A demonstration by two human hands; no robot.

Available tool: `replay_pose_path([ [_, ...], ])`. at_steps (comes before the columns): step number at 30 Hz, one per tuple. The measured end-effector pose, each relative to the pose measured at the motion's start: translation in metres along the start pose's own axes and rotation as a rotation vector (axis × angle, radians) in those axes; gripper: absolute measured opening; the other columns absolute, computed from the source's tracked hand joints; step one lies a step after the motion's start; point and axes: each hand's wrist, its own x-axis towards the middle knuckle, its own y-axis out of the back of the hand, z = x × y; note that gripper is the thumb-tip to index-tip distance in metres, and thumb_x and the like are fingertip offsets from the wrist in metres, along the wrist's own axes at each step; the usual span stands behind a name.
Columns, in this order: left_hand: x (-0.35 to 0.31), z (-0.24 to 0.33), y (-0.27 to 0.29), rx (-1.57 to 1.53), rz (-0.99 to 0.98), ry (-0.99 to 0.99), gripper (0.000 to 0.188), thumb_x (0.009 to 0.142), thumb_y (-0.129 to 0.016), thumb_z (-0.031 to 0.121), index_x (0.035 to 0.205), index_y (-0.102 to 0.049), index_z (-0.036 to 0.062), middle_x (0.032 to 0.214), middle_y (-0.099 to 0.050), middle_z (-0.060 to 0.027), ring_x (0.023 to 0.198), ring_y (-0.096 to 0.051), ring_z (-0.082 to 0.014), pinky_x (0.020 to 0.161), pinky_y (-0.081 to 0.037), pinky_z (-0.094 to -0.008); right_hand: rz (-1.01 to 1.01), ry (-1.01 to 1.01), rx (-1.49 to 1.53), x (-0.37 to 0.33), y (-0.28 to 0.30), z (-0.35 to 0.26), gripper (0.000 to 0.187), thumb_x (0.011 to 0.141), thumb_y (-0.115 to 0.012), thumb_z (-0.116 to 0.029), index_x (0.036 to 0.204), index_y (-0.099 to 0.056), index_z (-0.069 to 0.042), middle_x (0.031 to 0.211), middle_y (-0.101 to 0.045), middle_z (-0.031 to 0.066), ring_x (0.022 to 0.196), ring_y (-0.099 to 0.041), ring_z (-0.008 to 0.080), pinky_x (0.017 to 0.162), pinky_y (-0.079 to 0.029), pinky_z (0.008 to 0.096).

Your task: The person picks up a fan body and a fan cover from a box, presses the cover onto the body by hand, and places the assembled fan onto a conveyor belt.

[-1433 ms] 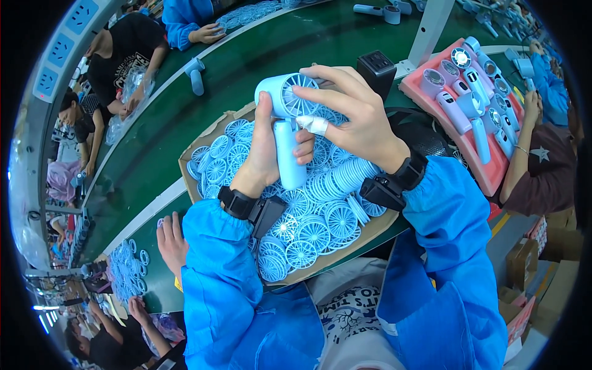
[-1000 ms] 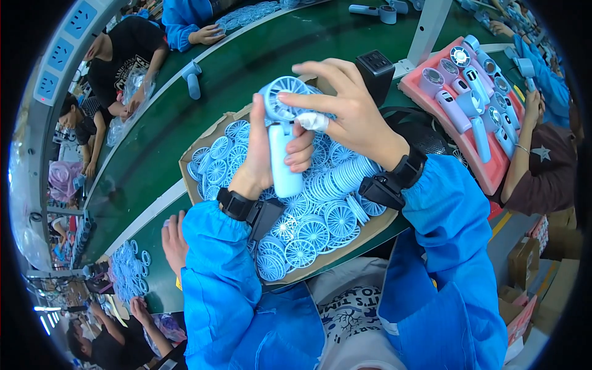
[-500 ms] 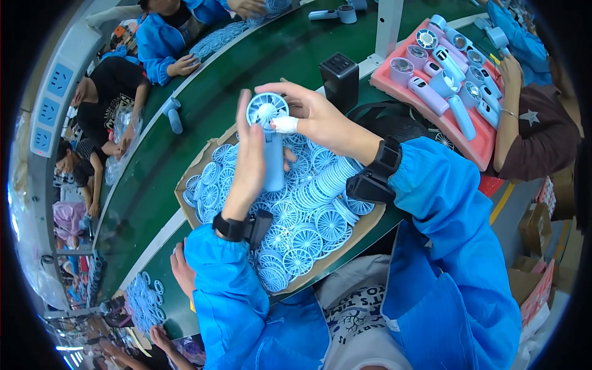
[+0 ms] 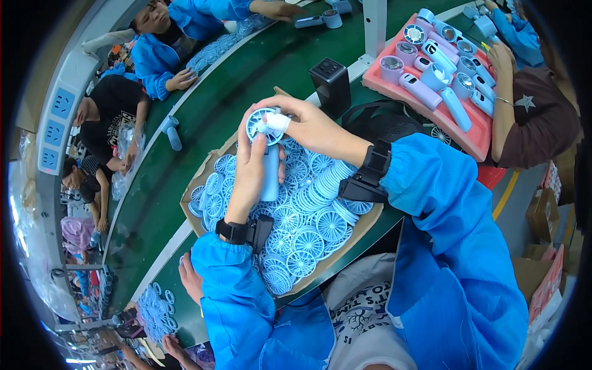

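Both my hands are closed on a light-blue handheld fan, held upright over a cardboard box. My left hand wraps its handle and head from the left, with the thumb on the round front grille. From the right, my right hand grips the head; its thumb, wrapped in white, presses on the grille's face. Fingers partly hide the grille's edge. Many loose light-blue round grilles fill the box below, some stacked in a row on the right.
A pink tray of blue and lilac fans stands at the right beside a co-worker's arm. Behind the box are a black block-shaped device and a post. Another fan lies on the green belt. Co-workers sit across it.
My right thumb has moved onto the grille's face, and my left thumb has come onto it too. The fan has dropped slightly in view. A co-worker across the belt has reached toward a fan.
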Motion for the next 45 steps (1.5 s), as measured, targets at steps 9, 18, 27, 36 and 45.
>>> replay_pose_path([
  [9,0.004,-0.015,0.015,0.094,-0.001,0.128,0.062,0.094,-0.051,0.014,0.144,-0.016,0.0169,0.077,-0.055,-0.0083,0.049,-0.055,-0.0152,0.04,-0.046,-0.0263,-0.123,-0.125,-0.068,-0.003,-0.007,-0.006,0.049,0.092,-0.058,-0.017,0.137,-0.041,-0.005,0.119,-0.056,0.0098,0.098,-0.057,0.0139,0.084,-0.047,0.027],
  [18,0.016,-0.016,0.036,-0.474,0.452,-0.058,0.072,0.092,-0.052,0.017,0.148,-0.007,0.016,0.117,-0.05,-0.0159,0.098,-0.059,-0.025,0.086,-0.05,-0.0421,-0.095,-0.297,-0.27,-0.002,-0.009,0.004,0.046,0.093,-0.057,-0.022,0.133,-0.043,-0.005,0.108,-0.06,0.0118,0.086,-0.059,0.0148,0.072,-0.047,0.0287],
  [27,0.015,-0.026,0.042,-0.192,0.458,-0.114,0.062,0.092,-0.051,0.018,0.145,-0.022,0.0063,0.136,-0.043,-0.0163,0.12,-0.049,-0.0272,0.099,-0.04,-0.0421,-0.29,-0.156,-0.393,-0.007,-0.01,0.007,0.025,0.089,-0.058,-0.017,0.112,-0.061,-0.007,0.095,-0.064,0.0104,0.08,-0.062,0.0166,0.07,-0.048,0.0303],
  [36,0.01,-0.024,0.023,0.201,-0.018,0.262,0.032,0.095,-0.047,0.018,0.122,-0.056,0.0035,0.11,-0.064,-0.011,0.102,-0.06,-0.0183,0.088,-0.046,-0.0282,-0.617,-0.256,-0.657,-0.012,-0.006,0.012,0.028,0.087,-0.057,-0.025,0.106,-0.063,-0.006,0.1,-0.065,0.0134,0.091,-0.063,0.0284,0.079,-0.048,0.0377],
  [45,0.01,-0.022,0.019,0.335,-0.097,0.225,0.03,0.096,-0.045,0.016,0.12,-0.058,0.0043,0.105,-0.065,-0.009,0.095,-0.061,-0.0156,0.083,-0.048,-0.0261,-0.735,-0.217,-0.703,-0.012,-0.005,0.019,0.031,0.085,-0.059,-0.028,0.108,-0.063,-0.007,0.108,-0.063,0.0128,0.1,-0.06,0.0288,0.086,-0.047,0.0392],
])
